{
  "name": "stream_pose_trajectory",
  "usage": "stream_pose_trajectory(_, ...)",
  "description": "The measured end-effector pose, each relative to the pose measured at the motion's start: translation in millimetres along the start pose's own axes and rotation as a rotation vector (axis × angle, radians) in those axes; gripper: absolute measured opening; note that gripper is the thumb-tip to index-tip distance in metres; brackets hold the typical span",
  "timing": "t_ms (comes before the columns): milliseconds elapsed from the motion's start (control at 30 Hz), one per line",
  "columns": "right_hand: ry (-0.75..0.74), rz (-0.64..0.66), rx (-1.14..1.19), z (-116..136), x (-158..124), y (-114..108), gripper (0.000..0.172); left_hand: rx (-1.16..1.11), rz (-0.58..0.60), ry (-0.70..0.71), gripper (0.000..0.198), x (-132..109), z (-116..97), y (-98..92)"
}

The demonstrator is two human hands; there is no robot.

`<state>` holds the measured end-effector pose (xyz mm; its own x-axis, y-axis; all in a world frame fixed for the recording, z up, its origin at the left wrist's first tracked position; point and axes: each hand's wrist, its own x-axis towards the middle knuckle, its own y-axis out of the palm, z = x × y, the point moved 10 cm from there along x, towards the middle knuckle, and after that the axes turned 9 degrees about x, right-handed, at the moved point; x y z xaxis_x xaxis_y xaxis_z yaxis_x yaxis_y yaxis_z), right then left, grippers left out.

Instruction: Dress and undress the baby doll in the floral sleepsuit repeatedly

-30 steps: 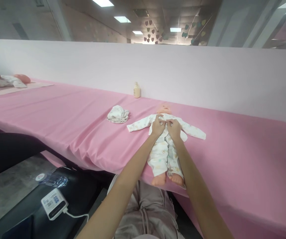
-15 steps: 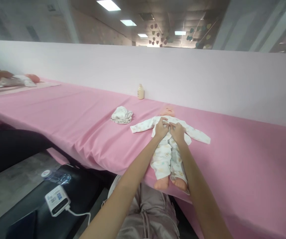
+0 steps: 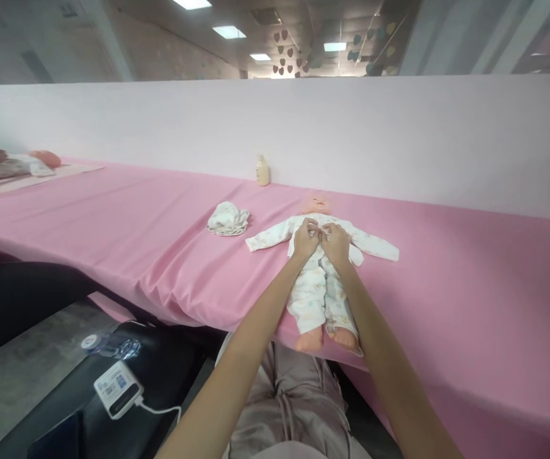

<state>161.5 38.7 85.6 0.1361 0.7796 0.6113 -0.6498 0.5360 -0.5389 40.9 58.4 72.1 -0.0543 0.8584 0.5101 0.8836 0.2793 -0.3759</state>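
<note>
Near the pink table's [image 3: 447,287] front edge, the left hand [image 3: 306,238] and right hand [image 3: 336,241] are pinching, close together, the soft-looking, light sleepsuit [image 3: 310,296] at the baby doll's [image 3: 317,205] chest, a good holding spot.

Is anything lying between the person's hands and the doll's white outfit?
Nothing visible. The left hand and right hand pinch the chest of the white printed romper on the peach plastic baby doll.
</note>
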Motion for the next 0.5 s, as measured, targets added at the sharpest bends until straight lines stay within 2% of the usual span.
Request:
stream_pose_trajectory(267, 0.051, -0.033, 0.255, -6.2, 3.7, -7.5, 0.017, 0.024, 0.011, -0.043, 0.021, 2.3, 3.5, -0.3)
stream_pose_trajectory(500, 0.037, -0.051, 0.241, -10.0, 3.3, -5.2, 0.023, -0.014, 0.029, -0.076, 0.022, 3.9, 4.5, 1.7)
